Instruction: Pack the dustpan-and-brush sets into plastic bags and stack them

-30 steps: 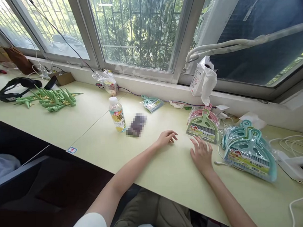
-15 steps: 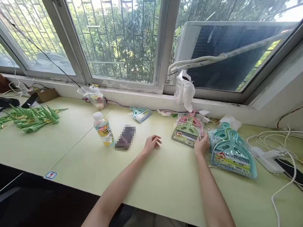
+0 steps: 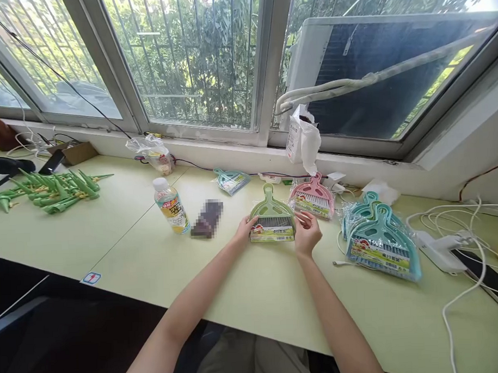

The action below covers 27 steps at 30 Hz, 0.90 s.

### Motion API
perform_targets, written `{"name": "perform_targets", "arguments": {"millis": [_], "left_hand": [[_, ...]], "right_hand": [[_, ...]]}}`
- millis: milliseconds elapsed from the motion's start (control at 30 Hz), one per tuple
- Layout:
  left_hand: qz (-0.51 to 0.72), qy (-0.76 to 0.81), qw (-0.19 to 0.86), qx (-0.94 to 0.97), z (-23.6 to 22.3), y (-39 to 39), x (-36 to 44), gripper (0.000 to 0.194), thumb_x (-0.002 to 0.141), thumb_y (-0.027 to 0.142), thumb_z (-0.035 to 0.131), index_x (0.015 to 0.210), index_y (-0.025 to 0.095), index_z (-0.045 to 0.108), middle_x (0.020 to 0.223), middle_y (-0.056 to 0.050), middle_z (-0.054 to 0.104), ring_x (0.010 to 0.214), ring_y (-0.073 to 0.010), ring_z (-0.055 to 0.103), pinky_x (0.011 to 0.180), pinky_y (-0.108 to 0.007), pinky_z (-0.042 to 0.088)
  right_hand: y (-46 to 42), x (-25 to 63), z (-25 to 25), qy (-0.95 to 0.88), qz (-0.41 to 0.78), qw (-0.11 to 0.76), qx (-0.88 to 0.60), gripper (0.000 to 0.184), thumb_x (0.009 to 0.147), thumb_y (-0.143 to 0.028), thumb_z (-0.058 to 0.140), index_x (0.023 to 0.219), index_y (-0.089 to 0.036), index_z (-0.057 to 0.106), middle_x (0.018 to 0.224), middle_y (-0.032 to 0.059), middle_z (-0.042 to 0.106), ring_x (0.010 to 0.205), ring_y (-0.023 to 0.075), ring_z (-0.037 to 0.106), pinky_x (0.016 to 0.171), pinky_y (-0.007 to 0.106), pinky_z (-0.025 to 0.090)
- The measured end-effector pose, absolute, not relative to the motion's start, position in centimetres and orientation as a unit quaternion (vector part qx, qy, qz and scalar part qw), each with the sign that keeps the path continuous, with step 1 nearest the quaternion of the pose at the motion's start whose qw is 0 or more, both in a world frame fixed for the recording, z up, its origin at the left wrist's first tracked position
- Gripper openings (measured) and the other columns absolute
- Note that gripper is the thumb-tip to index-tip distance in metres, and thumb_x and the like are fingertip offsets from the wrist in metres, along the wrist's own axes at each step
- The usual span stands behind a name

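Note:
Between my hands is a green dustpan and brush set (image 3: 272,229) in clear wrapping, its handle pointing away from me and a printed label across its lower part. My left hand (image 3: 245,230) grips its left edge, thumb on the front. My right hand (image 3: 308,233) is closed at its right edge with the fingers curled; the exact fingertip contact is partly hidden. Just behind my right hand lies a pink dustpan and brush set (image 3: 313,198). Several teal dustpan sets (image 3: 382,244) lie stacked farther right, and a smaller blue-green set (image 3: 231,180) is near the wall.
Left of my hands stand a bottle (image 3: 171,206) and a blurred dark flat object (image 3: 207,219). Green pointed pieces (image 3: 65,190) are heaped at the far left. White cables and a power strip (image 3: 443,250) lie at the right. A torn white packet (image 3: 302,138) stands by the window.
My right hand has brought the green set leftward, away from the pink one. My left hand, earlier resting with nothing in it, now holds the set's left edge. The view has tilted slightly.

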<state>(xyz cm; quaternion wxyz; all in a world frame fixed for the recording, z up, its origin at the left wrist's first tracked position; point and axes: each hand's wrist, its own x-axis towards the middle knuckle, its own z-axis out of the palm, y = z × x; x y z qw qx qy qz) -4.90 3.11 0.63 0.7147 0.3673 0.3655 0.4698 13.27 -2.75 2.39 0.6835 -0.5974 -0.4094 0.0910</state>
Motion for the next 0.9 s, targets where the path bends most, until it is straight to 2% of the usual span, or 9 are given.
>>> {"name": "perform_targets", "arguments": {"millis": [67, 133, 200, 267, 367, 500, 633, 800, 900], "left_hand": [[0.434, 0.361, 0.746, 0.352, 0.9, 2.9, -5.1, 0.024, 0.077, 0.030, 0.067, 0.094, 0.013, 0.062, 0.089, -0.012, 0.070, 0.082, -0.0262, 0.067, 0.080, -0.042, 0.052], [0.443, 0.357, 0.752, 0.332, 1.1, 2.9, -5.3, 0.018, 0.079, 0.026, 0.065, 0.090, 0.012, 0.062, 0.083, -0.011, 0.070, 0.073, -0.0226, 0.067, 0.077, -0.040, 0.053], [0.469, 0.341, 0.753, 0.311, 1.3, 2.9, -5.4, 0.014, 0.082, 0.022, 0.061, 0.093, 0.013, 0.061, 0.084, -0.008, 0.070, 0.072, -0.0199, 0.067, 0.078, -0.038, 0.054], [0.492, 0.324, 0.754, 0.290, 1.5, 3.1, -5.5, 0.013, 0.084, 0.021, 0.057, 0.096, 0.014, 0.061, 0.087, -0.008, 0.070, 0.075, -0.0190, 0.067, 0.082, -0.038, 0.054], [0.516, 0.309, 0.758, 0.251, 1.6, 3.3, -5.8, 0.016, 0.085, 0.021, 0.056, 0.100, 0.015, 0.060, 0.093, -0.008, 0.070, 0.084, -0.0202, 0.068, 0.087, -0.039, 0.053], [0.542, 0.313, 0.750, 0.213, 1.6, 3.6, -6.2, 0.027, 0.087, 0.022, 0.054, 0.114, 0.019, 0.055, 0.104, -0.008, 0.069, 0.097, -0.0227, 0.066, 0.092, -0.043, 0.051], [0.543, 0.307, 0.754, 0.208, 1.7, 3.5, -6.1, 0.035, 0.088, 0.025, 0.053, 0.123, 0.021, 0.050, 0.113, -0.009, 0.067, 0.104, -0.0238, 0.064, 0.095, -0.044, 0.049], [0.470, 0.310, 0.791, 0.240, 2.0, 2.7, -5.5, 0.039, 0.090, 0.044, 0.048, 0.119, 0.019, 0.054, 0.112, -0.010, 0.067, 0.104, -0.0251, 0.063, 0.096, -0.043, 0.048], [0.464, 0.325, 0.784, 0.255, 1.9, 2.8, -5.3, 0.046, 0.088, 0.054, 0.044, 0.113, 0.017, 0.058, 0.107, -0.011, 0.068, 0.101, -0.0257, 0.064, 0.093, -0.041, 0.049]], "right_hand": [[-3.1, 12.7, 2.6, -0.452, 0.036, 0.660, -0.598, 0.031, 0.084, -0.033, 0.054, 0.112, -0.020, 0.056, 0.106, 0.0102, 0.067, 0.089, 0.0206, 0.065, 0.079, 0.035, 0.049], [-3.4, 12.3, 2.5, -0.532, -0.026, 0.605, -0.592, 0.026, 0.087, -0.034, 0.053, 0.107, -0.021, 0.060, 0.112, 0.0102, 0.063, 0.100, 0.0228, 0.060, 0.088, 0.041, 0.045], [-3.6, 11.5, 2.3, -0.637, -0.037, 0.530, -0.559, 0.021, 0.088, -0.035, 0.051, 0.097, -0.022, 0.064, 0.107, 0.0093, 0.063, 0.102, 0.0235, 0.057, 0.092, 0.042, 0.043], [-3.7, 10.7, 1.9, -0.717, 0.005, 0.461, -0.522, 0.024, 0.091, -0.036, 0.046, 0.091, -0.022, 0.066, 0.095, 0.0083, 0.065, 0.094, 0.0222, 0.058, 0.086, 0.038, 0.045], [-3.8, 9.8, 1.2, -0.734, 0.058, 0.424, -0.528, 0.035, 0.094, -0.039, 0.038, 0.089, -0.020, 0.067, 0.087, 0.0087, 0.066, 0.085, 0.0223, 0.060, 0.078, 0.036, 0.047], [-3.6, 10.1, 0.7, -0.661, 0.151, 0.470, -0.564, 0.041, 0.092, -0.048, 0.039, 0.089, -0.019, 0.068, 0.091, 0.0094, 0.069, 0.079, 0.0222, 0.062, 0.074, 0.038, 0.049], [-2.9, 10.7, 0.6, -0.501, 0.341, 0.568, -0.558, 0.042, 0.078, -0.056, 0.057, 0.091, -0.017, 0.067, 0.088, 0.0088, 0.070, 0.069, 0.0213, 0.066, 0.067, 0.038, 0.054], [-2.3, 11.0, 0.7, -0.328, 0.415, 0.674, -0.516, 0.045, 0.060, -0.044, 0.078, 0.091, -0.019, 0.058, 0.088, 0.0044, 0.071, 0.080, 0.0200, 0.068, 0.085, 0.038, 0.054], [-2.3, 11.2, 0.9, -0.287, 0.441, 0.686, -0.502, 0.048, 0.056, -0.040, 0.081, 0.091, -0.021, 0.054, 0.085, 0.0023, 0.071, 0.081, 0.0197, 0.069, 0.085, 0.038, 0.056]]}}
